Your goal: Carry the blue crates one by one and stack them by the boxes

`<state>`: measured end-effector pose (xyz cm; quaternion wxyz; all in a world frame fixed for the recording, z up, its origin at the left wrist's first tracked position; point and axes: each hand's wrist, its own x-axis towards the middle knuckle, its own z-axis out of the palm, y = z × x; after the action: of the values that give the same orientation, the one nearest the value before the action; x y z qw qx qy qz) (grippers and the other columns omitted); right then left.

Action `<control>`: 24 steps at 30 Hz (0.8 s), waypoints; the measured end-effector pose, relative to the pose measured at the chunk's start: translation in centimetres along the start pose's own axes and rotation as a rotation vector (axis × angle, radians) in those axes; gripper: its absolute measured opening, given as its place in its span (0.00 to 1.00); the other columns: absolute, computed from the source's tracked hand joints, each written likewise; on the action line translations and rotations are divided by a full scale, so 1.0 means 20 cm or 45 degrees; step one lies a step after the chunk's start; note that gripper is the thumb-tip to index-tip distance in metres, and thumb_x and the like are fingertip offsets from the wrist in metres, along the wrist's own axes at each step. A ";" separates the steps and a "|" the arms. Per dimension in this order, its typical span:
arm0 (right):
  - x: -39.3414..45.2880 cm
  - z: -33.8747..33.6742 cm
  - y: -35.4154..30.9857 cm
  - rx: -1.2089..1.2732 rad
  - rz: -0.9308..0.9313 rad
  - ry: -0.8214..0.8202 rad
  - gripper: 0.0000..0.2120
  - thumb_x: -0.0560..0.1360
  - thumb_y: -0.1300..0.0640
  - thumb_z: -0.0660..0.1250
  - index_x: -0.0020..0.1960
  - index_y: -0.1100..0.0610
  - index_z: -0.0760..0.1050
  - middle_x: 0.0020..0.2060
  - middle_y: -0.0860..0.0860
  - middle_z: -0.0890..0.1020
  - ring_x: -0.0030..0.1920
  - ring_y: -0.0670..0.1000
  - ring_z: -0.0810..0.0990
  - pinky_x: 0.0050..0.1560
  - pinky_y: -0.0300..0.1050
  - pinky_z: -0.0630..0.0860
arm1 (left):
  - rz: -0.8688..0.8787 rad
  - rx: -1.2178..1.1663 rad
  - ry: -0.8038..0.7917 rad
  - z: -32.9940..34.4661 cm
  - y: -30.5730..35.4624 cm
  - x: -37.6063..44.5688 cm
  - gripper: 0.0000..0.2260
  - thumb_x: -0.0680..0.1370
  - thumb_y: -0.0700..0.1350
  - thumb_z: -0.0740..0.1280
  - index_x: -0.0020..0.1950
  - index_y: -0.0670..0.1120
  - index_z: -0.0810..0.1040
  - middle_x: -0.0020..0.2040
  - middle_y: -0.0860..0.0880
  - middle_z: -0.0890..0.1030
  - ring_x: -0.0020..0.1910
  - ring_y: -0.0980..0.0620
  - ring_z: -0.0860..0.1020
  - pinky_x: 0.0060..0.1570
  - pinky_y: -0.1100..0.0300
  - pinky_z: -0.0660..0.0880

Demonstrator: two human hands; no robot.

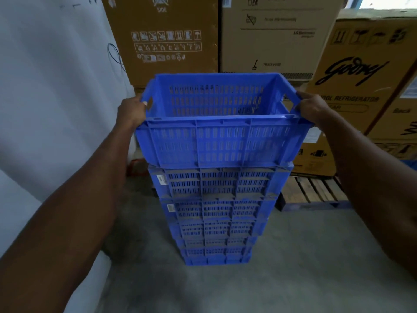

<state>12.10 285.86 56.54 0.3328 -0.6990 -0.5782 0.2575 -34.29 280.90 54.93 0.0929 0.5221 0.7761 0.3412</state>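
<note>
An empty blue slotted crate (pixel 222 141) sits at the top of a stack of several blue crates (pixel 216 213) standing on the concrete floor. My left hand (pixel 132 110) grips the handle slot on its left end. On the opposite end, my right hand (pixel 312 107) grips the right handle. The top crate's bottom edge meets the crate below; I cannot tell whether it rests fully on it. Tall cardboard boxes (pixel 167 41) stand right behind the stack.
A white wall or panel (pixel 56 98) runs along the left, close to the stack. More boxes, including a refrigerator carton (pixel 356 86), stand at the right on a wooden pallet (pixel 313 193). Bare concrete floor (pixel 293 267) lies in front.
</note>
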 end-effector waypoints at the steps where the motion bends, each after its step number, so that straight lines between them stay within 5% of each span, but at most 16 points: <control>1: 0.01 -0.01 0.01 0.009 0.001 0.001 0.26 0.79 0.65 0.59 0.74 0.48 0.70 0.63 0.58 0.75 0.55 0.58 0.76 0.55 0.54 0.77 | -0.002 0.008 0.013 0.02 0.01 0.00 0.17 0.82 0.46 0.58 0.70 0.44 0.74 0.66 0.37 0.76 0.61 0.36 0.75 0.53 0.53 0.71; 4: 0.03 -0.01 -0.02 0.034 -0.012 -0.012 0.25 0.78 0.66 0.59 0.73 0.51 0.70 0.63 0.58 0.75 0.57 0.59 0.77 0.60 0.55 0.77 | 0.001 0.004 0.023 0.03 0.01 0.00 0.18 0.82 0.47 0.59 0.71 0.45 0.73 0.66 0.38 0.76 0.62 0.36 0.75 0.56 0.52 0.71; 8: 0.02 0.04 -0.02 -0.006 -0.014 0.031 0.27 0.77 0.63 0.55 0.74 0.46 0.69 0.58 0.54 0.77 0.52 0.56 0.78 0.50 0.52 0.78 | -0.025 -0.030 -0.015 -0.02 -0.02 0.05 0.18 0.80 0.47 0.61 0.69 0.46 0.75 0.65 0.37 0.77 0.61 0.37 0.76 0.59 0.49 0.72; 14: 0.07 0.02 0.02 0.055 0.037 -0.021 0.24 0.79 0.65 0.59 0.73 0.52 0.70 0.58 0.57 0.75 0.53 0.54 0.75 0.59 0.52 0.77 | -0.069 -0.048 0.010 0.01 0.03 0.03 0.18 0.82 0.46 0.59 0.71 0.44 0.73 0.68 0.38 0.75 0.65 0.37 0.74 0.61 0.51 0.71; 20: 0.11 0.08 -0.05 0.048 0.014 -0.010 0.25 0.80 0.65 0.56 0.74 0.48 0.70 0.59 0.55 0.76 0.52 0.53 0.76 0.50 0.47 0.76 | -0.076 -0.035 -0.017 -0.02 0.00 0.03 0.17 0.81 0.45 0.60 0.68 0.44 0.76 0.64 0.37 0.78 0.61 0.38 0.76 0.47 0.55 0.67; 24: 0.13 0.07 0.03 0.037 0.021 0.027 0.27 0.79 0.65 0.55 0.74 0.47 0.68 0.56 0.54 0.76 0.50 0.55 0.78 0.48 0.51 0.80 | -0.060 -0.084 -0.050 -0.03 0.05 0.06 0.15 0.80 0.46 0.62 0.66 0.47 0.78 0.63 0.40 0.79 0.60 0.40 0.77 0.50 0.57 0.69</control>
<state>12.02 288.59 55.23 0.3470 -0.7015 -0.5651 0.2611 -34.41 281.96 56.22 0.1332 0.5068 0.7747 0.3540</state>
